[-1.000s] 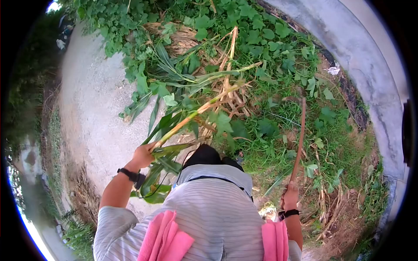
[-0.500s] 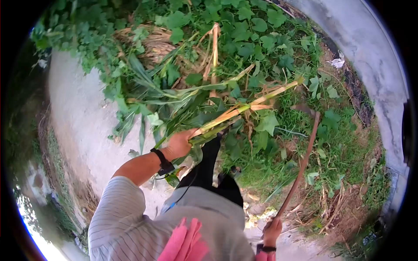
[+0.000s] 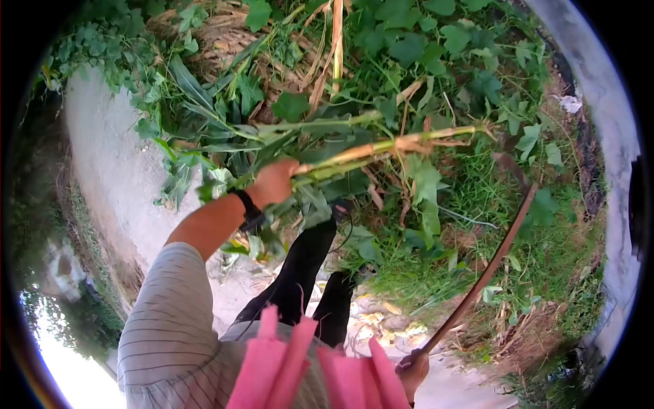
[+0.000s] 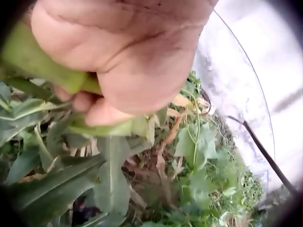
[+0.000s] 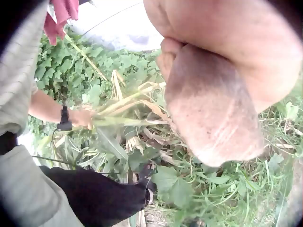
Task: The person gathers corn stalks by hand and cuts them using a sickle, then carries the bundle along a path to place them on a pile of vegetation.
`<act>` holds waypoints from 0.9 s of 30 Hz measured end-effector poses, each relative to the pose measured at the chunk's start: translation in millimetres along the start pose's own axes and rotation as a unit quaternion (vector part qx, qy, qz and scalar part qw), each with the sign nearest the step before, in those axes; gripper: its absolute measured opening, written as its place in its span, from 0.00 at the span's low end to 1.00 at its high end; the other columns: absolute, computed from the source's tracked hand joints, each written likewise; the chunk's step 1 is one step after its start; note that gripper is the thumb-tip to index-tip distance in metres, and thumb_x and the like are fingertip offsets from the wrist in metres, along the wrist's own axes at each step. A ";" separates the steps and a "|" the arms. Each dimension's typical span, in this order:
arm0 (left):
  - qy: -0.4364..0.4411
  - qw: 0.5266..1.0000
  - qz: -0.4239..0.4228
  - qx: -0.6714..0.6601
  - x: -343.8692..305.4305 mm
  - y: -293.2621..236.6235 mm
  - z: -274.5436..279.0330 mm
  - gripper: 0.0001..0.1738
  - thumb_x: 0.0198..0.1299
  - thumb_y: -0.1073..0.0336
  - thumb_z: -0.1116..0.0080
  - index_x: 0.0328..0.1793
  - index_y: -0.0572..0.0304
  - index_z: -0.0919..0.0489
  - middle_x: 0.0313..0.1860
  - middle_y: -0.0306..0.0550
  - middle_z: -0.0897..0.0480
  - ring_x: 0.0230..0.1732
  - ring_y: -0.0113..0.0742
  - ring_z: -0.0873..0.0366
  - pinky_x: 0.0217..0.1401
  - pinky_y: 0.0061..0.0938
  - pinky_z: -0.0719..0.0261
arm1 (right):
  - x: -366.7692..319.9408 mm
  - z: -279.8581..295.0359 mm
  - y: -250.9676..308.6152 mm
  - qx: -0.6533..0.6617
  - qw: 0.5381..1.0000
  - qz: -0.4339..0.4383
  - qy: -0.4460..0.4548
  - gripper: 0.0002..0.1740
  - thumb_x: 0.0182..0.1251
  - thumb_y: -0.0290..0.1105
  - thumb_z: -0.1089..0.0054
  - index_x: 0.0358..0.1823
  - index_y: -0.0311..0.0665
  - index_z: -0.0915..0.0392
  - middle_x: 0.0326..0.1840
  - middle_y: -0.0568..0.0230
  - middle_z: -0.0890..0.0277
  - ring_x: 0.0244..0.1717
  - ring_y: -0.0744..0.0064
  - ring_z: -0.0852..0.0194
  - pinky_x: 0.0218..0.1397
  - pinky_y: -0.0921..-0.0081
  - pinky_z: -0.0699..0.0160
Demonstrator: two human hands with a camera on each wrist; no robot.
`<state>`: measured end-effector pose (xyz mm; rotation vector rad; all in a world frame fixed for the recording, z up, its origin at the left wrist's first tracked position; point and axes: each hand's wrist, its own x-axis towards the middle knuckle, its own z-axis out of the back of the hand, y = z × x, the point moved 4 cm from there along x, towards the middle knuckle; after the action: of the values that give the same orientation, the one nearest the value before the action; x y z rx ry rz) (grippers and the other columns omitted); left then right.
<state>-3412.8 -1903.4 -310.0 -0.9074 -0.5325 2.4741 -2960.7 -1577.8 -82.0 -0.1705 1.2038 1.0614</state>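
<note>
In the head view my left hand (image 3: 274, 183) grips cut corn stalks (image 3: 381, 148) near one end. Their yellow-green stems point right, almost level, and long leaves trail beneath. Up close in the left wrist view, the fingers curl round a green stalk (image 4: 42, 64). Low on the right, my right hand (image 3: 413, 371) holds a long-handled sickle (image 3: 480, 283) by the end of its wooden handle. Its dark blade (image 3: 511, 167) is at the far end, just beyond the stalk ends. The handle's thick butt (image 5: 213, 109) fills much of the right wrist view.
Leafy vines (image 3: 409, 48) and grass cover the ground ahead. One dry stalk (image 3: 337, 48) stands upright behind a heap of dry leaves (image 3: 225, 41). A pale concrete edge (image 3: 606, 136) curves along the right, and a bare path (image 3: 102, 150) runs at left. Corn husks (image 3: 381, 320) lie by my feet.
My left hand has moved forward and right, swinging the stalks from a slant to nearly level. My right hand has drawn back toward my body, while the sickle's blade has shifted right.
</note>
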 end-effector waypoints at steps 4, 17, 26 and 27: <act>0.058 0.998 0.014 -0.015 7.9 -27.1 46.6 0.14 0.47 0.74 0.38 0.43 0.62 0.23 0.35 0.59 0.19 0.36 0.58 0.19 0.38 0.44 0.24 | 3.4 -6.7 -1.9 -0.009 0.999 0.012 0.048 0.25 0.83 0.53 0.62 0.42 0.36 0.31 0.14 0.70 0.41 0.08 0.79 0.44 0.08 0.79 0.46; 0.047 0.943 0.005 -0.330 -59.4 -163.6 244.8 0.26 0.50 0.83 0.38 0.59 0.65 0.19 0.48 0.34 0.16 0.42 0.22 0.22 0.44 0.19 0.22 | 14.3 53.5 -60.6 -0.081 0.986 0.145 0.005 0.19 0.81 0.40 0.58 0.36 0.34 0.26 0.26 0.62 0.30 0.27 0.68 0.33 0.32 0.70 0.31; -0.037 0.988 0.048 -0.139 60.4 -161.8 157.2 0.27 0.49 0.72 0.31 0.59 0.65 0.20 0.33 0.45 0.16 0.27 0.31 0.21 0.31 0.29 0.22 | 35.5 12.0 -19.5 0.011 0.996 0.086 0.016 0.23 0.82 0.47 0.61 0.37 0.37 0.27 0.14 0.71 0.36 0.11 0.82 0.40 0.14 0.80 0.41; -0.033 0.993 0.051 -0.096 86.5 -139.2 119.9 0.28 0.46 0.67 0.28 0.57 0.66 0.20 0.32 0.51 0.16 0.27 0.38 0.20 0.32 0.33 0.20 | 49.3 -0.5 -29.3 0.019 0.997 0.073 0.024 0.22 0.82 0.47 0.61 0.37 0.37 0.27 0.13 0.72 0.37 0.10 0.82 0.41 0.13 0.79 0.41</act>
<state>-3514.6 -1766.6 -199.7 -0.9504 -0.7762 2.5859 -2940.9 -1565.5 -134.5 -0.0798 1.2932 1.1655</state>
